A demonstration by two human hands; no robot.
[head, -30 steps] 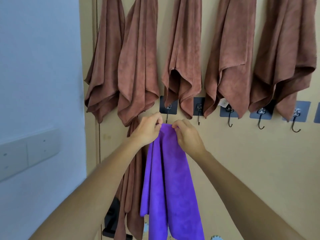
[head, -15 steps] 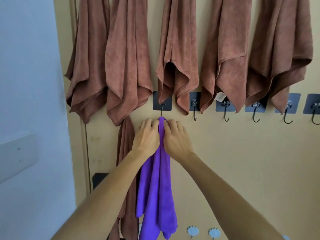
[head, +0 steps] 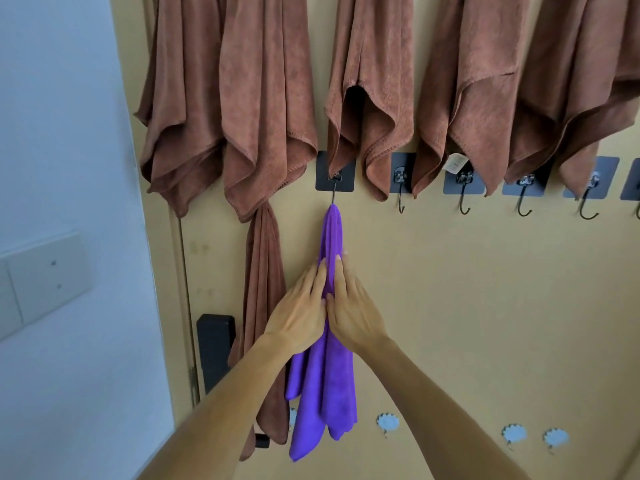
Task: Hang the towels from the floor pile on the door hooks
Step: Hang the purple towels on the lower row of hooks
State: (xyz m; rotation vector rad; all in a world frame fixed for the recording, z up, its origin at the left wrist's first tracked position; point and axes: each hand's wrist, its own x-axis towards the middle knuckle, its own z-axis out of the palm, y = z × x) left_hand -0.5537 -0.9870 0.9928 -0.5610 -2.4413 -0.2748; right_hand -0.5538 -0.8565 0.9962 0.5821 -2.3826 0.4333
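A purple towel (head: pixel 332 233) hangs by its top from a black metal hook (head: pixel 334 188) in the middle row on the yellow door (head: pixel 467 306). My left hand (head: pixel 299 313) and my right hand (head: pixel 351 311) lie flat on either side of the towel, about a third of the way down, with straight fingers pressing the cloth between them. The towel's lower folds hang below my wrists. Several brown towels (head: pixel 266 109) hang from an upper row of hooks. One more brown towel (head: pixel 263 306) hangs just left of the purple one.
Bare hooks (head: pixel 401 195) (head: pixel 464 199) (head: pixel 523 202) (head: pixel 587 206) run along the row to the right. Small round white hooks (head: pixel 388 422) sit lower on the door. A black door handle (head: pixel 214 351) is at the door's left edge. A white wall with a switch plate (head: pixel 41 275) stands on the left.
The towel's top went onto the hook. Both hands then slid down from the hook along the towel and now press it lower down. The camera moved closer.
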